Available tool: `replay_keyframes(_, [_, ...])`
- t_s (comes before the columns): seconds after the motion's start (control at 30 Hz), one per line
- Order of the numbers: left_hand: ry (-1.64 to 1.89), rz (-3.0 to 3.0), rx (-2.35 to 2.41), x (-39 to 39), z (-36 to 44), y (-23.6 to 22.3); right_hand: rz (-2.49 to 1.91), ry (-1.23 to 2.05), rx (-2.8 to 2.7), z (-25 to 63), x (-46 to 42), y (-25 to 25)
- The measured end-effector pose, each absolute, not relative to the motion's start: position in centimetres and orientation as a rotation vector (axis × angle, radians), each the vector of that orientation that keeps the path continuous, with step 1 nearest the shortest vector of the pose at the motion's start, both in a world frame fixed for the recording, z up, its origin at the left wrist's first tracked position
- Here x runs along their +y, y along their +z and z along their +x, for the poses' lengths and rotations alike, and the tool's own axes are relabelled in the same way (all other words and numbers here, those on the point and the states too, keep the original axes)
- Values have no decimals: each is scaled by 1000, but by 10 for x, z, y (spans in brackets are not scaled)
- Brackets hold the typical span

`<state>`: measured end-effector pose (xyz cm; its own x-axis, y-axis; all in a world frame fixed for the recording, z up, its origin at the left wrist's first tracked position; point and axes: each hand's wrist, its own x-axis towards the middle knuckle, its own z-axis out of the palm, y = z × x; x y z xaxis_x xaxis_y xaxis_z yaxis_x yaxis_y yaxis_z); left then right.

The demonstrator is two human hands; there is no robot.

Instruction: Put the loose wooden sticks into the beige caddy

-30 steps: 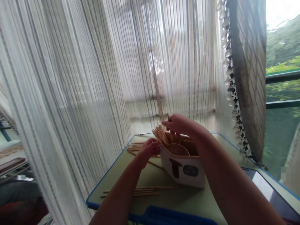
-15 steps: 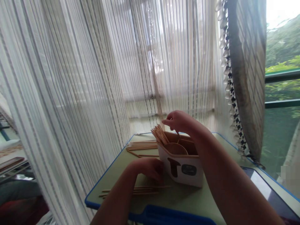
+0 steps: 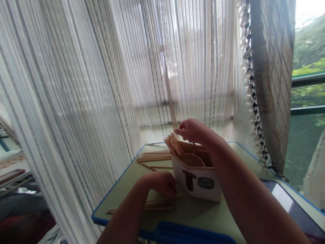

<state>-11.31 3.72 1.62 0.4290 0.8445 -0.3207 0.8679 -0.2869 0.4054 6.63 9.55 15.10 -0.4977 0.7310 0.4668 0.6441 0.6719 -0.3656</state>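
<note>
A white box point(image 3: 200, 184) with a dark "T" mark stands on a green, blue-edged table point(image 3: 182, 213). It holds a bundle of thin wooden sticks point(image 3: 174, 145) and round wooden spoons point(image 3: 191, 159). My right hand point(image 3: 193, 130) hovers over the box with its fingers pinched near the stick tops; what it holds is hidden. My left hand point(image 3: 159, 183) rests curled on the table beside the box. Its fingers close on loose sticks point(image 3: 154, 203) lying near the front edge.
More loose sticks point(image 3: 153, 157) lie at the table's far left. Sheer striped curtains point(image 3: 101, 84) hang close on the left and behind. A heavier curtain with bead trim point(image 3: 269, 84) hangs at the right. A dark tablet point(image 3: 294, 210) lies at the right edge.
My left hand has come down from the box's upper corner to the loose sticks at the front and curled onto them. My right hand has stayed over the box, lowering slightly.
</note>
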Motion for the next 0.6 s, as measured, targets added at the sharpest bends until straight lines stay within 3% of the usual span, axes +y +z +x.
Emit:
replay_keyframes(0.17, [419, 1922, 1065, 26, -114, 34, -1034, 94, -2320, 60, 95, 147])
replay_keyframes(0.4, [1407, 1290, 688, 23, -119, 45, -1034, -42, -2416, 35, 80, 135])
replay_keyframes(0.6, [1803, 1007, 528, 35, -127, 52, -1052, -119, -2418, 27, 75, 131])
